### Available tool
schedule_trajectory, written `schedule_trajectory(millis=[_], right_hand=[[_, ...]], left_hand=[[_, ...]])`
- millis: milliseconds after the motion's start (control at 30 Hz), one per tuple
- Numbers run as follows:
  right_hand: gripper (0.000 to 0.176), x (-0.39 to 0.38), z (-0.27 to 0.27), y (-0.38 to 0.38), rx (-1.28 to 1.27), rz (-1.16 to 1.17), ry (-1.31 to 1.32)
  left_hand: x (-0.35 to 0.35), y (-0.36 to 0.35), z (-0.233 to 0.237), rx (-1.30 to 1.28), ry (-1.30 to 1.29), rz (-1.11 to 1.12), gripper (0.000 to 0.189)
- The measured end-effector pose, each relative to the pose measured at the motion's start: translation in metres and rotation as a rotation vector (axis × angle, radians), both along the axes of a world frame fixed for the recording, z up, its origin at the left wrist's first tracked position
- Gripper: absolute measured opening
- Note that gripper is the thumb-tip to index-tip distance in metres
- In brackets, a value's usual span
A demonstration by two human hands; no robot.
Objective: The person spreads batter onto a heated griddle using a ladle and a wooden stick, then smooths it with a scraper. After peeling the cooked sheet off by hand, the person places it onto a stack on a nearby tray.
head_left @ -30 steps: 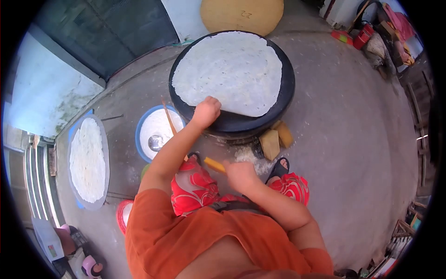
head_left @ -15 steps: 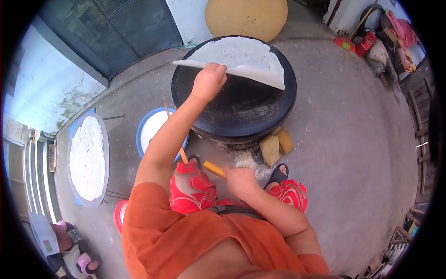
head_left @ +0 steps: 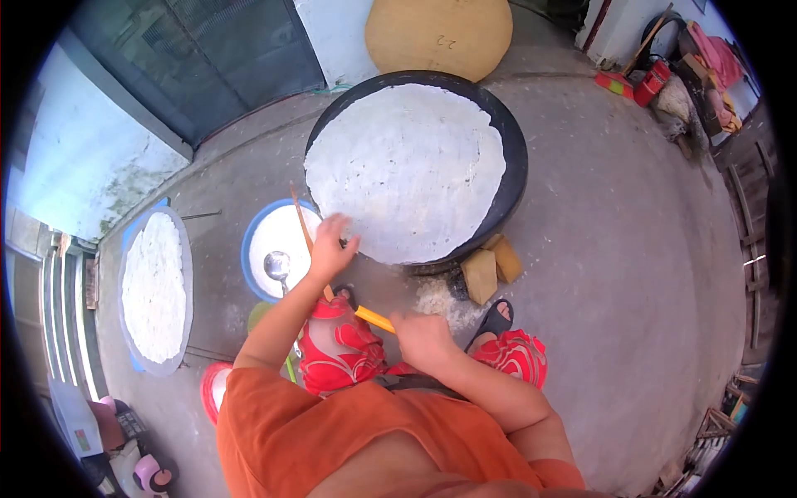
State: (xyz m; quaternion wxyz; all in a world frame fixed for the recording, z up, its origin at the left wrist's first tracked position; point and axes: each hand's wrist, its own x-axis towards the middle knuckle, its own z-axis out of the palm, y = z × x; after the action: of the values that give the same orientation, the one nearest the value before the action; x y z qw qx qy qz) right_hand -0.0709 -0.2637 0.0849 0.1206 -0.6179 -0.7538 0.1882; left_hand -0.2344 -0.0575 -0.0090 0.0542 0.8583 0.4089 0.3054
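Observation:
A wide, thin white flatbread [head_left: 407, 166] lies spread over a round black griddle [head_left: 513, 149], hanging past its left and near rim. By the flatbread's near left edge is my left hand [head_left: 334, 249], its fingers curved and apart with nothing between them. My right hand [head_left: 425, 340] is closed around a flat yellow stick [head_left: 375, 319] above my lap. To the left of the griddle, a blue basin [head_left: 249, 266] holds white batter with a metal ladle [head_left: 277, 266] in it. A thin wooden stick [head_left: 300, 217] leans across the basin, partly behind my left hand.
Another white flatbread [head_left: 154, 286] rests on a round sheet at the left. Behind the griddle is a round tan board [head_left: 438, 37]. Yellowish blocks [head_left: 480, 277] stand at the griddle's near right, beside my sandaled foot [head_left: 496, 319]. A red bucket [head_left: 214, 388] is by my left side.
The flatbread, lifted and folded back half a second ago, now lies flat across the griddle. My left hand has let go and moved down toward me; my right hand still grips the yellow stick.

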Motion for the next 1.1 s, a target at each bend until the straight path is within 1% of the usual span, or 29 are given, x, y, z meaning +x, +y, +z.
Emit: schedule_trajectory(millis=[33,67,100,133,167,200,233,267,333,367,400,433,467,500,533,567,633,667,700,733,767,800,867,900,967,1033,1100], right_hand=[[0.008,-0.001,0.000,0.000,-0.009,0.004,-0.003],[0.008,-0.001,0.000,0.000,-0.017,0.010,-0.006],[0.008,-0.002,0.000,0.000,-0.016,0.012,-0.003],[0.008,-0.002,0.000,0.000,-0.015,0.016,0.005],[0.007,-0.001,0.002,0.001,-0.013,0.019,0.012],[0.007,-0.001,0.003,0.001,-0.009,0.016,0.012],[0.008,-0.001,0.004,0.002,-0.025,0.011,0.000],[0.008,-0.001,0.005,0.001,-0.043,0.005,-0.010],[0.008,0.001,0.001,0.001,-0.024,-0.002,0.007],[0.009,0.002,-0.001,0.000,-0.009,0.001,0.023],[0.009,0.002,0.000,0.000,-0.009,-0.001,0.029],[0.009,0.003,0.002,0.000,-0.016,0.001,0.015],[0.009,0.004,0.003,0.001,-0.021,0.005,0.000],[0.009,0.004,0.003,0.001,-0.017,0.006,0.002],[0.009,0.004,0.004,0.000,-0.018,0.005,-0.005],[0.010,0.004,0.004,0.000,-0.018,0.003,-0.012],[0.010,0.004,0.004,0.001,-0.006,0.005,-0.014],[0.010,0.004,0.004,0.001,0.002,0.005,-0.015],[0.010,0.003,0.004,0.000,0.002,0.007,-0.014],[0.009,0.003,0.003,0.000,0.003,0.006,-0.009],[0.009,0.003,0.001,0.000,0.004,0.004,-0.004],[0.009,0.004,-0.001,0.000,0.005,0.006,-0.003],[0.012,0.004,-0.005,-0.002,0.024,-0.004,0.109],[0.012,0.004,-0.005,-0.002,0.025,-0.006,0.109],[0.012,0.004,-0.005,-0.004,0.017,0.000,0.130],[0.012,0.004,-0.003,-0.005,0.006,0.007,0.119],[0.012,0.004,-0.003,-0.006,-0.001,0.014,0.107]], left_hand=[[-0.005,0.011,-0.018,0.001,0.003,0.001,0.038],[-0.007,0.027,-0.034,-0.374,-0.271,0.347,0.035],[-0.008,0.039,-0.040,-0.747,-0.548,0.693,0.033],[0.008,0.029,0.015,-1.106,-0.847,0.801,0.031],[0.001,0.041,0.002,-1.104,-0.846,0.801,0.031],[-0.014,0.060,-0.024,-1.189,-0.865,0.766,0.032],[-0.022,0.072,-0.038,-1.275,-0.879,0.727,0.033],[-0.022,0.075,-0.036,-1.191,-0.851,0.633,0.032],[-0.012,0.088,-0.011,-0.911,-0.698,0.676,0.026],[-0.020,0.112,-0.022,-0.573,-0.625,0.537,0.023],[-0.021,0.137,-0.008,-0.410,-0.461,0.611,0.024],[-0.008,0.142,0.040,-0.311,-0.349,0.639,0.025],[-0.002,0.162,0.066,-0.169,-0.256,0.643,0.025],[0.008,0.180,0.095,-0.109,-0.239,0.647,0.025],[0.026,0.179,0.138,-0.036,-0.228,0.623,0.025],[0.036,0.197,0.158,0.114,-0.172,0.596,0.025],[0.076,0.192,0.220,0.163,-0.184,0.573,0.023],[0.095,0.181,0.244,0.217,-0.176,0.508,0.022],[0.113,0.169,0.261,0.270,-0.168,0.444,0.021],[0.128,0.160,0.267,0.360,-0.182,0.342,0.019],[0.142,0.153,0.270,0.449,-0.196,0.237,0.017],[0.156,0.140,0.266,0.476,-0.152,0.164,0.014],[0.176,0.104,0.249,0.532,-0.057,-0.018,0.010],[0.183,0.088,0.234,0.561,-0.008,-0.128,0.009],[0.195,0.068,0.191,0.523,0.045,-0.282,0.008],[0.203,0.051,0.143,0.451,0.020,-0.366,0.006],[0.204,0.030,0.107,0.344,0.106,-0.394,0.007]])
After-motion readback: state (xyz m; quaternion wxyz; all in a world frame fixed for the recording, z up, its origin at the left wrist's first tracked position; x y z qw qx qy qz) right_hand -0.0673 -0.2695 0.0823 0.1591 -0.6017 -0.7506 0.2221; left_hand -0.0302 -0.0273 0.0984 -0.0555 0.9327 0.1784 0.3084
